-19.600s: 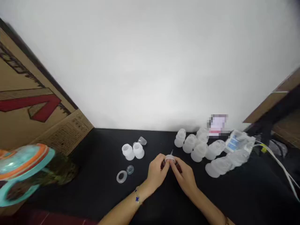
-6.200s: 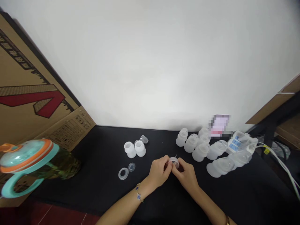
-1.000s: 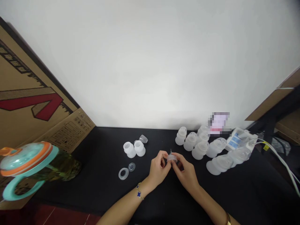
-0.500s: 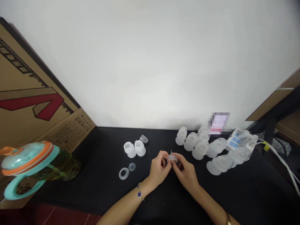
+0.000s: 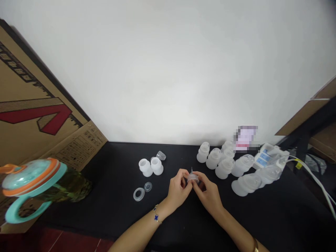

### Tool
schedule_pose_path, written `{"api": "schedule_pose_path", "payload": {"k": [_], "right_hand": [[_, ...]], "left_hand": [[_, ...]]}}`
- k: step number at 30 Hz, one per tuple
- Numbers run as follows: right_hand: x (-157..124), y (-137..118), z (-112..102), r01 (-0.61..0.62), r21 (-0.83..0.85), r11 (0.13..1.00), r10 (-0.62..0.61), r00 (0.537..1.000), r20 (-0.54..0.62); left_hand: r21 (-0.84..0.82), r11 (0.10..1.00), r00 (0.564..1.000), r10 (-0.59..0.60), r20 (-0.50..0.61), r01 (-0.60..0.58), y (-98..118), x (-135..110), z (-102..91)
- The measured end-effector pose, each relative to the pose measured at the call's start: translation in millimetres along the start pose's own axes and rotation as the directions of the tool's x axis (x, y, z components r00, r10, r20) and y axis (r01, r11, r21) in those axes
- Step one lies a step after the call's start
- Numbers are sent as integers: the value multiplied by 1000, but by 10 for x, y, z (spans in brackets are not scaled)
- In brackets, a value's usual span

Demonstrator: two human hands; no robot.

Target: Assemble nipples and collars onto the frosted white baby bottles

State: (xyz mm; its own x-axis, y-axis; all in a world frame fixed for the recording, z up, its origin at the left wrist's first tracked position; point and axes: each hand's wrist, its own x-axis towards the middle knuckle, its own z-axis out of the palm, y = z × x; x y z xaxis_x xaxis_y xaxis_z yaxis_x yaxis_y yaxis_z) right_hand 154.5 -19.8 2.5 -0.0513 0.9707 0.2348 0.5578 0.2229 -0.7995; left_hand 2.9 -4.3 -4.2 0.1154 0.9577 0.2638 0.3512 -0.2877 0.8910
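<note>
From the head camera, your left hand (image 5: 178,191) and right hand (image 5: 208,194) meet over the near middle of the black worktop (image 5: 110,206). Between them, held clear of the surface, is a small translucent fitting (image 5: 193,177) with a thin spike (image 5: 191,170) standing up from its top. Your fingers (image 5: 183,178) are closed on it from both sides, grasping it rather than released, and this opposed pinch keeps it steady and lifted. A bracelet (image 5: 156,218) circles your left wrist.

To the left of your hands, two frosted cups (image 5: 151,167) stand open end up, so their mouths face you; a clear cap (image 5: 161,155) sits just behind them. Nearer you, a clear ring (image 5: 138,194) lies flat just beside a small disc (image 5: 147,186). Like parts sit together, apart from the larger group on the right.

There, frosted bottles (image 5: 224,168) crowd together, some upright and some on their sides, beside a plastic packet (image 5: 270,157). You cannot tell whether anything is inside them. At far left, a teal-handled cup (image 5: 34,180) leans against a cardboard box (image 5: 34,87); its contents are hidden too.
</note>
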Motion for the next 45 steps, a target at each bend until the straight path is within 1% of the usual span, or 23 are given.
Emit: {"api": "schedule_pose_path", "payload": {"k": [11,28,34,39,45], "right_hand": [[1,6,9,-25,-5,1000,25,1000,2],[-6,53,26,-23,-3,1000,23,1000,7],[-8,27,28,-39,37,999,38,999,21],[-20,-4,20,-54,78,995,50,997,59],[-27,-6,7,-50,125,991,41,997,71]], "left_hand": [[8,1000,1000,4,-1,-4,7,-5,0],[21,1000,1000,-12,7,11,-13,0,-1],[-2,1000,1000,1,21,-1,1,7,-9],[-23,1000,999,18,45,-17,19,7,-22],[1,999,998,33,62,-33,20,-8,-20]]}}
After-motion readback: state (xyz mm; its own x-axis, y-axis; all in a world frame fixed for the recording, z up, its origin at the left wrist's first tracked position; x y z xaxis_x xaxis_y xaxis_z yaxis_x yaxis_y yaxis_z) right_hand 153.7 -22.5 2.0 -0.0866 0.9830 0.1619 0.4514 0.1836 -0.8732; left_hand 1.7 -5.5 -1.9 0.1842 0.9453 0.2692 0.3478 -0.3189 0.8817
